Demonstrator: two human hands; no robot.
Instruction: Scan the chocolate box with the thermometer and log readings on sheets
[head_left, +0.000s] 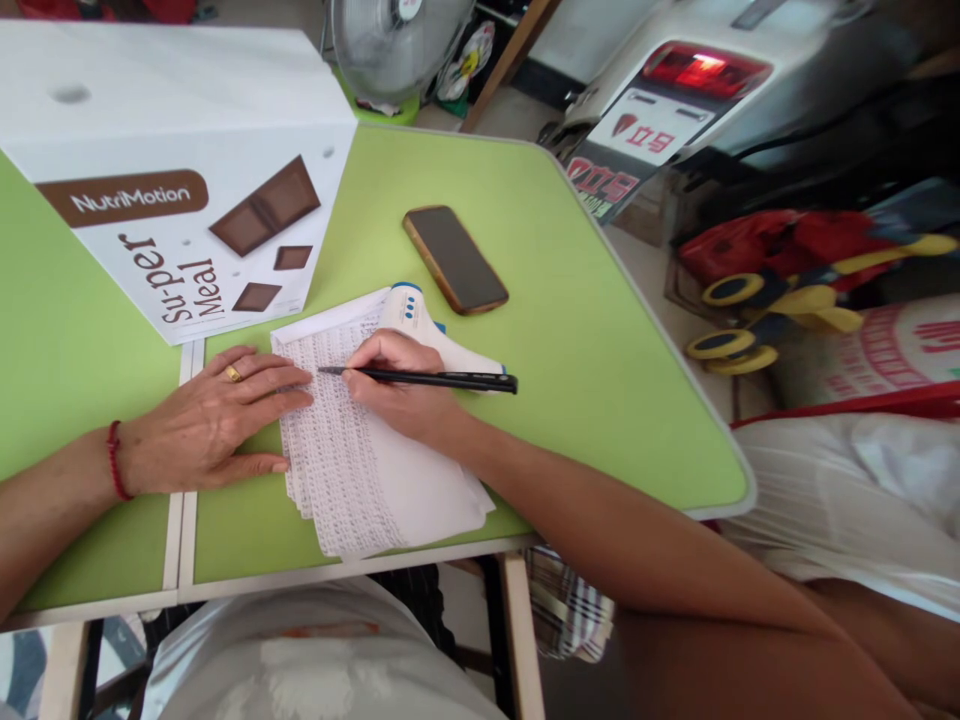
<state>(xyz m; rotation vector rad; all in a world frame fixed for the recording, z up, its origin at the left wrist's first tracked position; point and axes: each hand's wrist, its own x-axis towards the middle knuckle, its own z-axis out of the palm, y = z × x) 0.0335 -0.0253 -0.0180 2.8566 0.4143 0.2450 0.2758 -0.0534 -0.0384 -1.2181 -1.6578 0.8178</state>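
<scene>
My right hand (401,385) pinches a slim black pen (450,380), its tip resting near the left side of a stack of paper sheets (420,480). Rows of dense handwriting cover the left part of the top sheet. Flat on the table lies my left hand (232,415), fingers outstretched, fingertips at the left edge of the sheets. Partly hidden behind my right hand is a white, gun-shaped plastic device (409,310) with blue trim. Beyond it, a dark-screened phone (457,258) in a brown case lies on the table.
A large white NutriMotion box (262,270) stands at the left back of the green table (592,380). Past the far edge are a fan (397,45) and a white scooter (652,100) with its tail light lit. Yellow-handled things (795,300) and a printed sack (885,350) lie to the right.
</scene>
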